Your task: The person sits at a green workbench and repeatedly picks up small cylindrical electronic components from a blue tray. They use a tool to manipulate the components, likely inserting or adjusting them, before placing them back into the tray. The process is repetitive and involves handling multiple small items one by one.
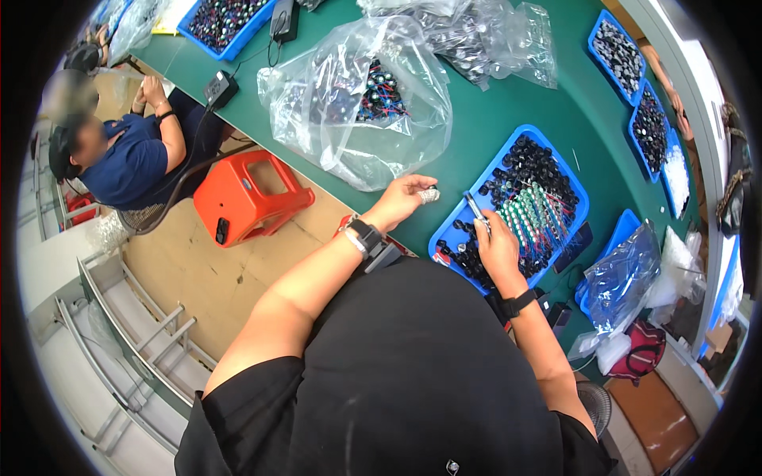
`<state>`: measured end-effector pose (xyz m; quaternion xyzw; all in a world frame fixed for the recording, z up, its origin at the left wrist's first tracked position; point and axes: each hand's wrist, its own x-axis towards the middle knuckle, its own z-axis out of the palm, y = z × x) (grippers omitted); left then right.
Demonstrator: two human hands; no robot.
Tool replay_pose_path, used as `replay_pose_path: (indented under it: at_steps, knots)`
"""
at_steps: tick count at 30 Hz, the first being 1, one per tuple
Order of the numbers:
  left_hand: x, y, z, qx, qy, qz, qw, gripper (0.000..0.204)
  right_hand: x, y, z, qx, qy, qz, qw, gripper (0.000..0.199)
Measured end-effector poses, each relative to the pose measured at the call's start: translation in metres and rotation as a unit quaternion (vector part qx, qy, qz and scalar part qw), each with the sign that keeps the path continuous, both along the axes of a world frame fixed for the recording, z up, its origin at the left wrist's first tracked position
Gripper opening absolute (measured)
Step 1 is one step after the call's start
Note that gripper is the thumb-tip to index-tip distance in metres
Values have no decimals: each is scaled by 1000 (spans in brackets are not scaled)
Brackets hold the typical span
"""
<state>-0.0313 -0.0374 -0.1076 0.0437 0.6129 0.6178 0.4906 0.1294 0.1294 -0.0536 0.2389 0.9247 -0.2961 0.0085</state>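
Note:
My left hand (399, 203) is over the table edge, its fingers pinched together. At its fingertips is a small whitish, shiny piece (429, 195) with something dark beside it; its kind is too small to make out. In my right hand (499, 247) is a slim, silver pen-like tool (476, 208), tilted up and to the left. That hand rests over the near part of a blue tray (583, 202). The tray holds many small black round parts (530, 157) and rows of small green-and-silver parts (530, 216) with red and blue wires.
A large clear plastic bag (317, 103) with wired parts lies on the green table (520, 103). More bags (476, 36) and blue trays (615, 59) stand farther back. A red stool (246, 198) and a seated person (139, 151) are at the left.

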Motion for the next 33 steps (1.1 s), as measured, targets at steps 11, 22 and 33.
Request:
replay_pose_path:
  at_steps: [11,22,33]
  knots:
    - [-8,-5,66,186,-386,87,900,27,33,-10,-18,47,-29,-30,998,22]
    - [6,0,76,190,-434,129,871,18,36,-8,-19,51,-42,-24,998,23]
    - [13,0,82,194,-441,138,865,18,37,-10,-16,38,-54,-17,998,21]
